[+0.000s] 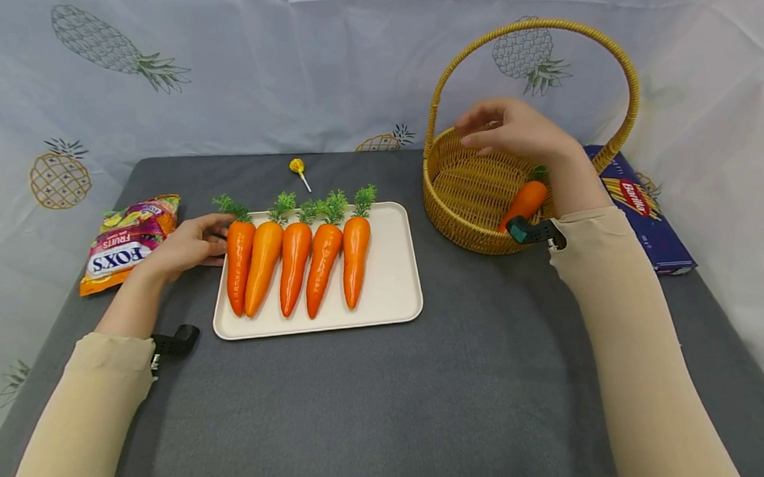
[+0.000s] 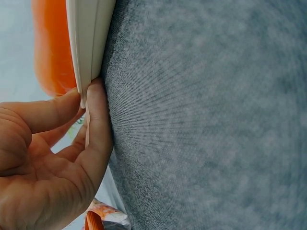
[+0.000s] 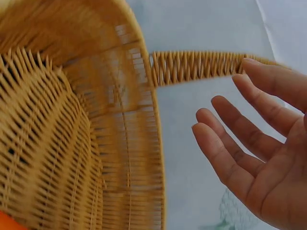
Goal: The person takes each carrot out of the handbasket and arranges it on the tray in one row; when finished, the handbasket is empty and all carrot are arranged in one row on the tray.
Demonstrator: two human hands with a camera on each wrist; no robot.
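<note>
Several orange carrots (image 1: pixel 294 261) with green tops lie side by side on a cream tray (image 1: pixel 393 267), mostly on its left half. At the tray's left edge, my left hand (image 1: pixel 184 247) pinches the rim; the left wrist view shows the thumb above the rim (image 2: pixel 82 91) and a finger beneath it. My right hand (image 1: pixel 515 129) hovers over the wicker basket (image 1: pixel 447 217), fingers loosely spread and holding nothing. In the right wrist view that hand (image 3: pixel 268 148) is beside the basket's handle (image 3: pixel 201 66). One carrot (image 1: pixel 526 201) lies inside the basket, partly hidden by my right wrist.
A Fox's candy bag (image 1: pixel 123 245) sits left of my left hand. Behind the tray lies a yellow lollipop (image 1: pixel 297 166). A blue Barilla box (image 1: pixel 643 214) is right of the basket, partly behind my right arm. The basket's tall handle (image 1: pixel 533 24) arches above my right hand.
</note>
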